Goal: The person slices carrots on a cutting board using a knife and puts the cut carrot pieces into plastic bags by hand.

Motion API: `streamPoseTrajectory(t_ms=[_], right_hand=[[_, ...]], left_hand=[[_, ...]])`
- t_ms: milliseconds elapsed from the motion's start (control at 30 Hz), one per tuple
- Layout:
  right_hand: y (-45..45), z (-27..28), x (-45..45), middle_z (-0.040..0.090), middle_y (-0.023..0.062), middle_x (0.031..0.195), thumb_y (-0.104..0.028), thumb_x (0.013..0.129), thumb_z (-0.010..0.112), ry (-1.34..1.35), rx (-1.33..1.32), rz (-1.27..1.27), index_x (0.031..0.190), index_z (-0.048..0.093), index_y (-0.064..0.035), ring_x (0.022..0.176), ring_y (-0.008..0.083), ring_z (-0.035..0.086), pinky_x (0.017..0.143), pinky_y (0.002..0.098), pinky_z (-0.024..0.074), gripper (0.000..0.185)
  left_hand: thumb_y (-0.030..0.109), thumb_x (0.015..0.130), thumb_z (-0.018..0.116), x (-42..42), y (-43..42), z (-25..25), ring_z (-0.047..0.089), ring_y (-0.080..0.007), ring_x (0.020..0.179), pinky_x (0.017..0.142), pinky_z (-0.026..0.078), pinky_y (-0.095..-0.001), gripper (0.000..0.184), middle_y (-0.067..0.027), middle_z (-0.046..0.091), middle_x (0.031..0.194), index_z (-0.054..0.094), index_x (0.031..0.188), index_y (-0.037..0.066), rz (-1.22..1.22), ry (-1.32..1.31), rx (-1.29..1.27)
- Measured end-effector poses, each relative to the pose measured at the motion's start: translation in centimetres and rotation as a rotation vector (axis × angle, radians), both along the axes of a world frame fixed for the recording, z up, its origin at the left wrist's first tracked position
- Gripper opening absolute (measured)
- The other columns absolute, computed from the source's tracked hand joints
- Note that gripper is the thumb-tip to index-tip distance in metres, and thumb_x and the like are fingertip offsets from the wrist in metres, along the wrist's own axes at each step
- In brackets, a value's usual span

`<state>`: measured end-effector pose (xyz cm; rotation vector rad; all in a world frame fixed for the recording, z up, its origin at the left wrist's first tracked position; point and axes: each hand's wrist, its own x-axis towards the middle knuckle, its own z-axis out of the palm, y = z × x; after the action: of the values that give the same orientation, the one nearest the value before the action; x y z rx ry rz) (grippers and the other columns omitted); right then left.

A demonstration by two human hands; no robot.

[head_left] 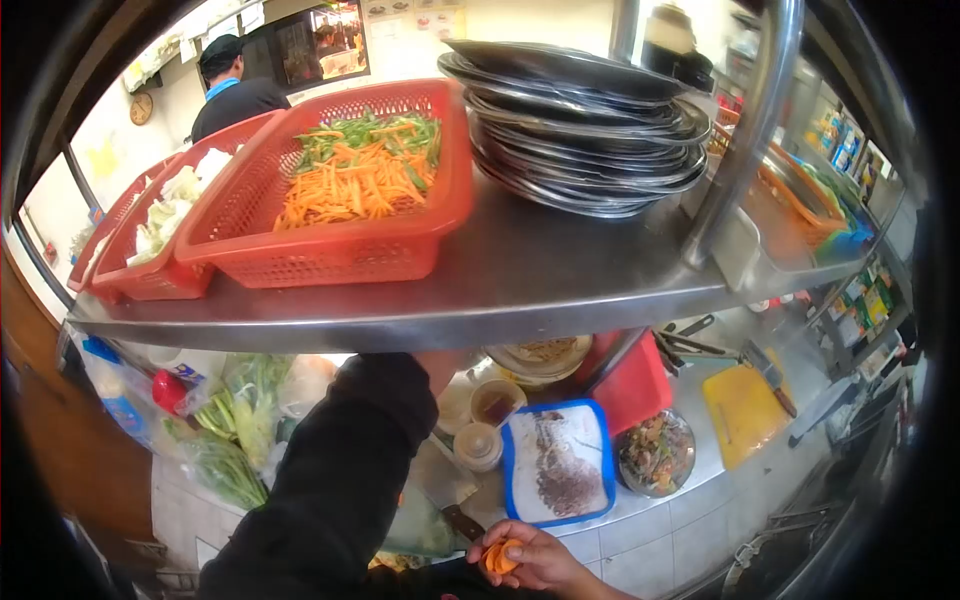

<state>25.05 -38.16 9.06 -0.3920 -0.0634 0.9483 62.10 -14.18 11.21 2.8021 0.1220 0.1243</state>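
My right hand (535,560) is at the bottom, fingers curled round a small stack of orange carrot slices (501,556). A knife with a brown handle (462,522) lies just beyond its fingertips. My left arm, in a black sleeve, stretches forward under the metal shelf (560,270). Only a bit of my left hand (440,368) shows below the shelf's edge; its fingers are hidden, so I cannot tell what they touch. To the right of that arm stand a lidded jar (478,446) and a cup of brown liquid (496,402).
On the shelf are red baskets (340,255), one with shredded carrot and green strips, and stacked metal plates (590,130). Below are bagged greens (235,420), a blue-rimmed tray (508,465), a bowl of food (656,452) and a yellow board (735,420) with a knife. Another person (235,95) stands behind.
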Motion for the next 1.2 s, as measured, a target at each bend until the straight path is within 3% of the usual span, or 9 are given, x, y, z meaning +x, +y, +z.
streamPoseTrajectory(t_ms=[367, 433, 533, 733, 867, 967, 1067, 1167, 1200], right_hand=[[-0.5, -1.0, 1.7, 0.059, 0.027, 0.117, -0.023, 0.099, 0.057, -0.013, 0.034, 0.018, 0.117, 0.057, -0.001, 0.081, 0.0267, 0.062, 0.059, 0.0254, 0.0449, 0.028], [0.5, -1.1, 1.2, 0.065, 0.0247, 0.108, -0.026, 0.091, 0.07, 0.027, -0.184, -0.141, 0.112, 0.059, -0.0029, 0.069, 0.0304, 0.068, 0.048, 0.0283, 0.0499, 0.033], [1.1, 0.2, 2.0, 0.065, 0.0249, 0.106, -0.025, 0.092, 0.069, -0.01, -0.107, -0.058, 0.111, 0.059, -0.0014, 0.068, 0.0291, 0.068, 0.047, 0.0275, 0.0491, 0.032], [0.7, 0.6, 1.5, 0.065, 0.0252, 0.105, -0.025, 0.092, 0.068, -0.058, -0.224, -0.083, 0.109, 0.06, -0.0008, 0.069, 0.026, 0.067, 0.047, 0.0267, 0.0479, 0.03], [0.3, -0.8, 1.2, 0.065, 0.0254, 0.106, -0.026, 0.092, 0.068, -0.039, -0.25, -0.131, 0.109, 0.06, -0.0012, 0.068, 0.0273, 0.067, 0.047, 0.027, 0.0481, 0.032], [0.3, -2.0, 1.6, 0.064, 0.0261, 0.108, -0.029, 0.092, 0.069, -0.052, -0.126, -0.009, 0.11, 0.061, -0.0023, 0.068, 0.028, 0.067, 0.048, 0.0269, 0.0491, 0.033], [0.9, -1.8, 1.9, 0.061, 0.0236, 0.107, -0.028, 0.099, 0.059, -0.057, -0.018, 0.043, 0.109, 0.06, -0.0011, 0.078, 0.0246, 0.061, 0.057, 0.0259, 0.0439, 0.028], [2.4, -1.8, 1.8, 0.06, 0.0198, 0.098, -0.031, 0.098, 0.06, -0.092, 0.05, 0.099, 0.102, 0.061, -0.0021, 0.073, 0.023, 0.06, 0.053, 0.0266, 0.043, 0.03], [2.9, -1.5, 1.7, 0.06, 0.0186, 0.095, -0.032, 0.098, 0.06, -0.128, -0.045, 0.117, 0.1, 0.062, -0.0027, 0.071, 0.0228, 0.059, 0.052, 0.027, 0.0427, 0.03]], left_hand=[[0.023, 0.095, 0.062, 0.8, 1.2, 1.1, 0.065, -0.0222, 0.081, 0.071, 0.053, -0.0353, 0.017, -0.0088, 0.068, 0.093, 0.067, 0.099, 0.007, 0.226, -0.174, -0.386], [0.023, 0.096, 0.061, 0.9, 1.5, 1.5, 0.064, -0.022, 0.08, 0.071, 0.053, -0.0351, 0.017, -0.0086, 0.068, 0.093, 0.067, 0.099, 0.007, 0.274, -0.216, -0.498], [0.023, 0.096, 0.061, 1.1, 1.8, 1.9, 0.064, -0.0217, 0.079, 0.07, 0.052, -0.0349, 0.016, -0.0082, 0.068, 0.092, 0.067, 0.099, 0.008, 0.34, -0.267, -0.66], [0.023, 0.096, 0.061, 1.6, 1.9, 2.4, 0.064, -0.0211, 0.078, 0.069, 0.052, -0.0345, 0.016, -0.0075, 0.067, 0.091, 0.066, 0.099, 0.008, 0.401, -0.367, -0.953], [0.023, 0.096, 0.06, 1.9, 1.8, 3.5, 0.063, -0.0207, 0.077, 0.068, 0.052, -0.0342, 0.016, -0.0071, 0.067, 0.091, 0.066, 0.099, 0.008, 0.381, -0.484, -1.238], [0.023, 0.097, 0.06, 1.2, 1.7, 4.8, 0.063, -0.0204, 0.076, 0.068, 0.052, -0.0339, 0.015, -0.0067, 0.067, 0.091, 0.065, 0.099, 0.008, 0.322, -0.576, -1.494], [0.023, 0.097, 0.06, -0.6, 1.7, 6.4, 0.063, -0.0201, 0.075, 0.067, 0.051, -0.0337, 0.015, -0.0064, 0.067, 0.09, 0.065, 0.099, 0.009, 0.201, -0.663, -1.76], [0.023, 0.097, 0.06, -4.0, 2.6, 7.7, 0.063, -0.0198, 0.075, 0.066, 0.051, -0.0335, 0.015, -0.006, 0.067, 0.09, 0.065, 0.099, 0.009, 0.045, -0.727, -1.985], [0.023, 0.097, 0.06, -5.8, 3.3, 8.0, 0.062, -0.0197, 0.074, 0.066, 0.051, -0.0334, 0.015, -0.0059, 0.067, 0.09, 0.065, 0.099, 0.009, -0.011, -0.744, -2.06]])
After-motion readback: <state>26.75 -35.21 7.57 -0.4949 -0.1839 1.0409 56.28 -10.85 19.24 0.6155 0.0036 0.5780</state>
